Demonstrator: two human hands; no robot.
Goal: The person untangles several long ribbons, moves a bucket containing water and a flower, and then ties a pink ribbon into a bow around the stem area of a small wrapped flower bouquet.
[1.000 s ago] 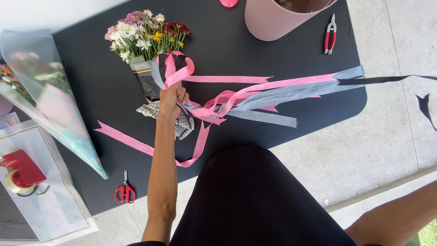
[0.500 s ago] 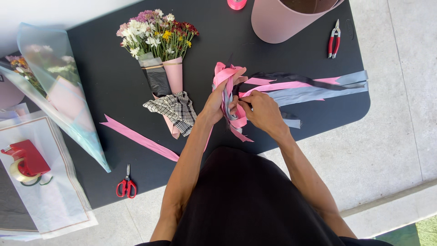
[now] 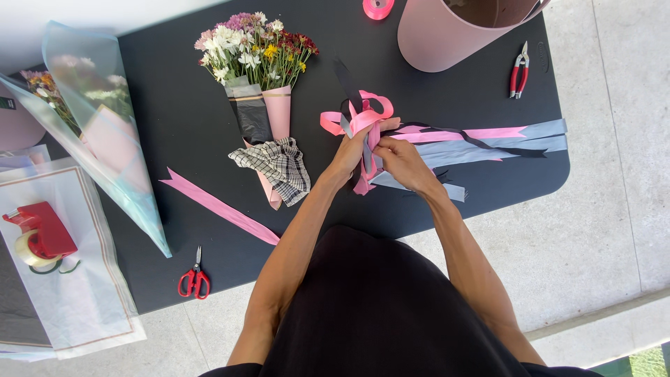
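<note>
You had both hands on the ribbon bow (image 3: 363, 119), over the black counter (image 3: 174, 126), just right of the bouquet (image 3: 259, 84). Your left hand (image 3: 349, 155) was closed around the gathered middle of the bow, its fingers (image 3: 377, 129) wrapped over the pink loops, and your right hand (image 3: 401, 159) was closed on the strands just below, pinching pink and grey-blue ribbon together. The long tails (image 3: 488, 139), pink, grey-blue and black, trailed to your right across the counter toward its edge

To do this well, as I judged it, you needed the left pinch held tight at the centre so the loops did not slide out of size, while the right hand did the winding or knotting close against that pinch. The loops looked uneven and a black strip stuck up behind them, so you had reason to even them out before cinching. The tails lay crossed over each other, and a pull on the wrong one could have loosened the bow

The red scissors (image 3: 195, 279) lay well apart at the near left edge, and the red cutters (image 3: 518, 70) lay near the pink bucket (image 3: 453, 35). A loose pink strip (image 3: 216, 206) lay near the checked cloth (image 3: 279, 167) at the bouquet's foot
</note>
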